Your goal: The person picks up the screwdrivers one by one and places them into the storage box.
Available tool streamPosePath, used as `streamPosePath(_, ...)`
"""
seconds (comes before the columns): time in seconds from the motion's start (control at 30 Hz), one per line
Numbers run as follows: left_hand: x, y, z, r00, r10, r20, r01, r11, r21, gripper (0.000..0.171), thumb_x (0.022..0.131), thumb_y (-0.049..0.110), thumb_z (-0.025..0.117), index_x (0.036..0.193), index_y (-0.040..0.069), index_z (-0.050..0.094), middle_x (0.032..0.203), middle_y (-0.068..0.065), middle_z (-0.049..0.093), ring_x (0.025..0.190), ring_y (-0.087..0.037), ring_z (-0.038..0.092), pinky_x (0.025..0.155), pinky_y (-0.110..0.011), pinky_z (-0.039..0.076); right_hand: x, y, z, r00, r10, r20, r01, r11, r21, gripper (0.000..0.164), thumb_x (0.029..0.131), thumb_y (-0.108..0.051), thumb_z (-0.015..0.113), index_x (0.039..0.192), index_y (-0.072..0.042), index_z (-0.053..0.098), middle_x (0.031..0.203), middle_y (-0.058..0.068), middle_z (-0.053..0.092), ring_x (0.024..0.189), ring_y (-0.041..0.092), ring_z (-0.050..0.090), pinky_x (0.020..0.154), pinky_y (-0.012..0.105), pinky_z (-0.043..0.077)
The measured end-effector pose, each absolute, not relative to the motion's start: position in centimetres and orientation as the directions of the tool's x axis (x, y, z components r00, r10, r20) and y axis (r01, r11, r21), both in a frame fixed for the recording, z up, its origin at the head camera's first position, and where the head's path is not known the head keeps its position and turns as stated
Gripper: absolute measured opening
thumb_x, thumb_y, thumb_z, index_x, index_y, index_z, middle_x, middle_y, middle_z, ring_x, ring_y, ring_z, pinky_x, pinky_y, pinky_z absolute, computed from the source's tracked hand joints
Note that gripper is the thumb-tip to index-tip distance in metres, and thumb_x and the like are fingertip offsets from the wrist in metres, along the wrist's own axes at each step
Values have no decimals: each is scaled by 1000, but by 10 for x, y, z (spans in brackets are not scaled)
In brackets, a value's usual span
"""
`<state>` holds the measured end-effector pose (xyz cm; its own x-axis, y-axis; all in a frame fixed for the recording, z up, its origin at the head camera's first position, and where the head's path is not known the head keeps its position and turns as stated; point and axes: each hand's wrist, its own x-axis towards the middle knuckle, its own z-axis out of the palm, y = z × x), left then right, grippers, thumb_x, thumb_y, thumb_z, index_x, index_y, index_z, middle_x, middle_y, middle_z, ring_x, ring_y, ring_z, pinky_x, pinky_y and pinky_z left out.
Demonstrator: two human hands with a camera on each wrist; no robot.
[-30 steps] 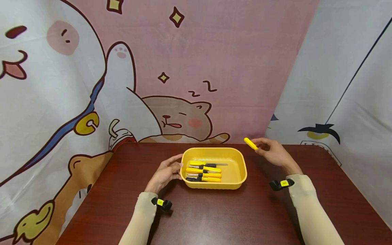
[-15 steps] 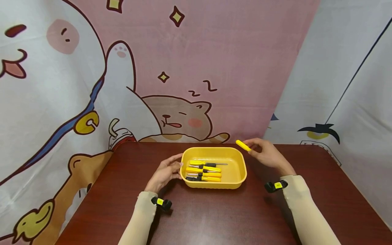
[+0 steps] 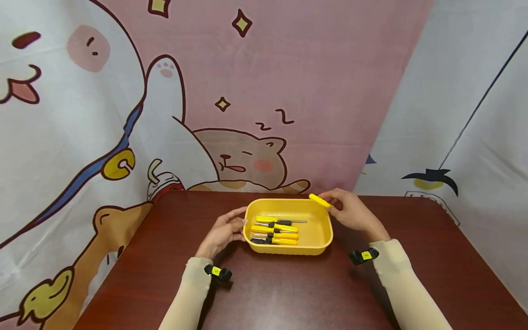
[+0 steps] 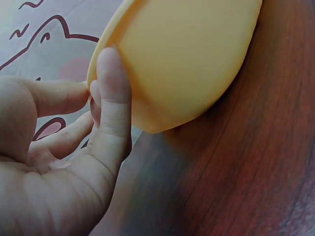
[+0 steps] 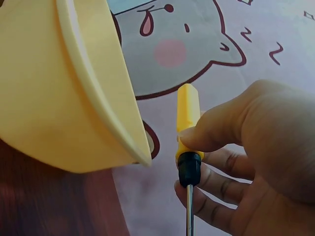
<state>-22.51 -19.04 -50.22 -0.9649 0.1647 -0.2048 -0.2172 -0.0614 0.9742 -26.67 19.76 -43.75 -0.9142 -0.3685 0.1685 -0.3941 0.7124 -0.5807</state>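
Observation:
A yellow plastic bin (image 3: 288,250) stands on the table, with several yellow-and-black screwdrivers (image 3: 275,230) lying in its left part. At its left end, my left hand (image 3: 220,233) pinches the rim between thumb and fingers, which the left wrist view shows close up. My right hand (image 3: 350,211) holds another screwdriver (image 5: 189,113) by its yellow handle, near the bin's far right corner. In the right wrist view this one has a black collar and a metal shaft; the shaft's tip is cut off by the frame edge.
The dark red-brown wooden table (image 3: 280,293) ends at a cloth backdrop (image 3: 330,91) with cartoon cats. A small black device is strapped to each wrist.
My right hand has moved left with the screwdriver, from right of the bin to above its far right corner. The left hand and bin have stayed put.

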Motion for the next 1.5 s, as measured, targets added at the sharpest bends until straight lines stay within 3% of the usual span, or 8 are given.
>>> streamPosePath(0.43, -224, -190, -502, -966, 156, -208, -217, -45, 975, 50, 101, 9, 61, 149, 17, 53, 122, -27, 64, 81, -22, 68, 67, -32, 62, -264, 181, -431, -875, -449, 180, -474, 721, -505, 33, 94, -2, 66, 124, -15, 72, 106, 1, 69, 91, 19, 59, 76, 31, 53)
streamPosePath(0.73, -222, -190, -502, -963, 169, -210, -221, -49, 974, 51, 100, 9, 62, 150, 16, 52, 123, -27, 65, 81, -22, 67, 67, -32, 62, -265, 168, -423, -876, -467, 122, -463, 742, -485, 35, 92, -3, 66, 124, -15, 72, 110, 2, 68, 91, 21, 57, 79, 33, 53)
streamPosePath(1.1, -223, -192, -502, -964, 174, -200, -211, -51, 976, 51, 101, 10, 62, 151, 16, 50, 123, -26, 64, 83, -23, 68, 68, -32, 62, -273, 145, -412, -844, -532, 68, -508, 753, -418, 36, 90, -3, 67, 125, -12, 71, 113, 5, 70, 98, 22, 62, 92, 44, 59)
streamPosePath(1.5, -224, -192, -501, -964, 171, -204, -217, -55, 975, 51, 101, 10, 63, 150, 16, 51, 122, -26, 65, 83, -23, 68, 68, -31, 62, -285, 120, -408, -809, -588, 23, -556, 751, -357, 34, 90, -4, 69, 123, -9, 73, 113, 6, 72, 95, 20, 65, 91, 41, 60)
